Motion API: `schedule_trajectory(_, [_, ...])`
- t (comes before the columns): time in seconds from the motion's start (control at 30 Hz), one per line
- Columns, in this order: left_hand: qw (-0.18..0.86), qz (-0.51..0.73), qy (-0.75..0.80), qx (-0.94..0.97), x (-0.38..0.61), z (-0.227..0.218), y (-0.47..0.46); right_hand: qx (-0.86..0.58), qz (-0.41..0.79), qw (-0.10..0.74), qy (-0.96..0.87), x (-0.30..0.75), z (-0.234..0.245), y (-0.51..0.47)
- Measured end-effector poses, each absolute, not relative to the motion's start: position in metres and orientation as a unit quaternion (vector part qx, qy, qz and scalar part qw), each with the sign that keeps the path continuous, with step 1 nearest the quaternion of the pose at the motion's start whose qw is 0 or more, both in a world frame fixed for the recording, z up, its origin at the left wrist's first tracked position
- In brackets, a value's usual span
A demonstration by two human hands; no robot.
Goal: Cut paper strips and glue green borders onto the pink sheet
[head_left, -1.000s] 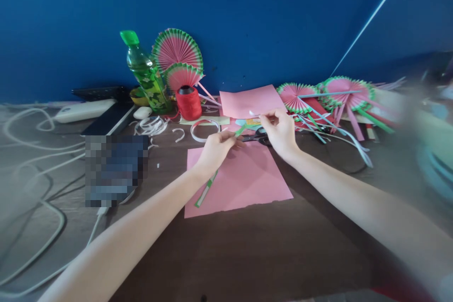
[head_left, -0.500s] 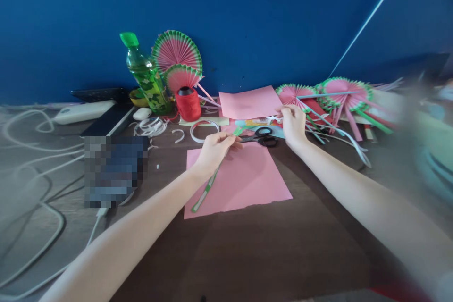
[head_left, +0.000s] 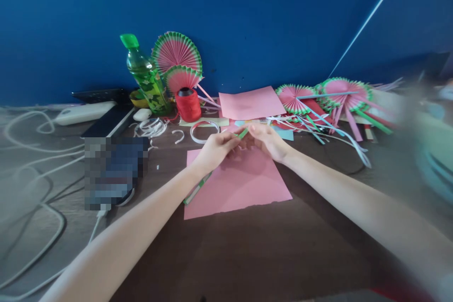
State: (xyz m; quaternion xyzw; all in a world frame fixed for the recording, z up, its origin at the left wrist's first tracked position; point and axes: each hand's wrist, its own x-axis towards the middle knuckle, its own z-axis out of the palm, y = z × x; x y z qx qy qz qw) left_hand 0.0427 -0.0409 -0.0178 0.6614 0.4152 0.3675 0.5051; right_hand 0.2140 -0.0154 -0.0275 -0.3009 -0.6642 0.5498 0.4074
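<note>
My left hand (head_left: 216, 151) is closed, pinching a narrow green and white paper strip (head_left: 198, 189). The strip's green end sticks out past the fingertips, and its lower part slants down to the left under my wrist. My right hand (head_left: 267, 141) meets the left at that green end, its thumb and curled fingers around the tip; the exact grip is partly hidden. Both hands are above a pink paper sheet (head_left: 247, 184) lying on the dark table. The black scissors cannot be seen now.
Behind the hands stand a red thread spool (head_left: 189, 106), a green bottle (head_left: 146, 80) and a pleated fan (head_left: 177, 54). More pleated fans (head_left: 345, 92) lie at right. Another pink sheet (head_left: 251, 103) and a white tape ring (head_left: 204, 140) are near. Cables and a phone (head_left: 118, 170) are left.
My right hand has come left and nearer, from beside the back pink sheet to the strip's green end. The strip's lower end has shifted left. The scissors have gone out of sight.
</note>
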Motion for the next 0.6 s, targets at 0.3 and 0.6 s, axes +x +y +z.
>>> schedule_trajectory(0.3, [0.466,0.292,0.401,0.733,0.031,-0.011,-0.032,-0.330,0.532,0.453,-0.635,0.210,-0.022,-0.024])
schedule_trajectory(0.6, [0.444,0.261,0.412,0.752,0.021,-0.005,-0.022,-0.323,0.579,0.420,-0.620,0.211,-0.024,-0.022])
